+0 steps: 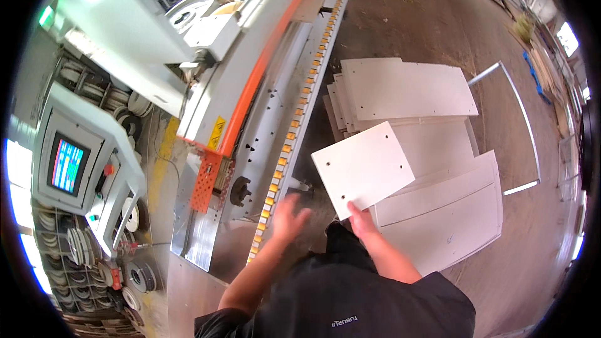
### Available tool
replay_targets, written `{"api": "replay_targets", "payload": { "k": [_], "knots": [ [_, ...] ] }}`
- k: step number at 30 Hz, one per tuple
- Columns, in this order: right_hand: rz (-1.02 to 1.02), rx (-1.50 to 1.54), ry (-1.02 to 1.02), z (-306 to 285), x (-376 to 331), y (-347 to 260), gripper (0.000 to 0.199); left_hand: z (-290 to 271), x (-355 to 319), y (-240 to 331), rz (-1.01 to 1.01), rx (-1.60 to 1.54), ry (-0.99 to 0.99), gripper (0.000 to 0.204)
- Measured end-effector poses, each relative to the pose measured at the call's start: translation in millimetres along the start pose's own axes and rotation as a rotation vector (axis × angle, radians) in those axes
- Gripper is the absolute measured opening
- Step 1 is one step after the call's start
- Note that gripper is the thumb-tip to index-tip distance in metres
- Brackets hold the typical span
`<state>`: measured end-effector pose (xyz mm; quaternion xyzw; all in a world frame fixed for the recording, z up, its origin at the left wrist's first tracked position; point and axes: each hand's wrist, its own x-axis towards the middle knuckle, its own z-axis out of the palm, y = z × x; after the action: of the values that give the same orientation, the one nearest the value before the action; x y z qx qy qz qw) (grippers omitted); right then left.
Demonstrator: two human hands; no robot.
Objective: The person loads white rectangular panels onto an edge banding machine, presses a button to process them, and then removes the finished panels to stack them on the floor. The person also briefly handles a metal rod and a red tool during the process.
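Observation:
A white rectangular board [363, 166] with a few small dark holes near its corners is tilted in front of me. My right hand [362, 220] grips its near edge, thumb on the upper face; the fingers underneath are hidden. My left hand [290, 219] is raised to the left of the board, fingers apart and holding nothing. It hovers close to the row of yellow rollers [286, 148] along the machine's edge. Beyond and below the board lie stacked white panels [410, 91], and another stack of white panels [441, 213] sits nearer to me on the right.
A long machine with an orange rail [256, 81] runs along my left. Its control panel with a lit screen [67, 164] stands at far left, above racks of coiled edging strip [81, 247]. A pale metal frame [532, 131] stands on the floor at right.

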<state>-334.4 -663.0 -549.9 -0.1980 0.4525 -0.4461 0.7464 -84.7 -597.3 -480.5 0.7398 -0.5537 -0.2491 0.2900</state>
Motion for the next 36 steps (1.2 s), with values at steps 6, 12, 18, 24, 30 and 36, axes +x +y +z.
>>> {"api": "replay_targets", "payload": {
  "k": [6,12,18,24,30,36],
  "knots": [
    [0.004,-0.470,-0.394,60,-95,30,0.045,-4,-98,7,-0.362,-1.266,-0.461,0.047],
    [0.319,-0.894,-0.778,59,-108,60,0.051,-60,-161,-39,-0.601,-1.577,-0.172,0.035],
    [0.244,-1.088,-0.742,42,-130,74,0.043,-98,-224,-157,-0.589,-1.589,-0.082,0.028],
    [0.238,-1.159,-0.596,-12,-128,92,0.048,-117,-227,-197,-0.605,-1.683,0.071,0.041],
    [0.329,-1.241,-0.489,-42,-129,86,0.050,-121,-212,-201,-0.794,-1.814,0.333,0.045],
    [0.378,-1.249,-0.330,-94,-119,90,0.051,-105,-175,-197,-0.914,-1.770,0.658,0.044]
  ]
}}
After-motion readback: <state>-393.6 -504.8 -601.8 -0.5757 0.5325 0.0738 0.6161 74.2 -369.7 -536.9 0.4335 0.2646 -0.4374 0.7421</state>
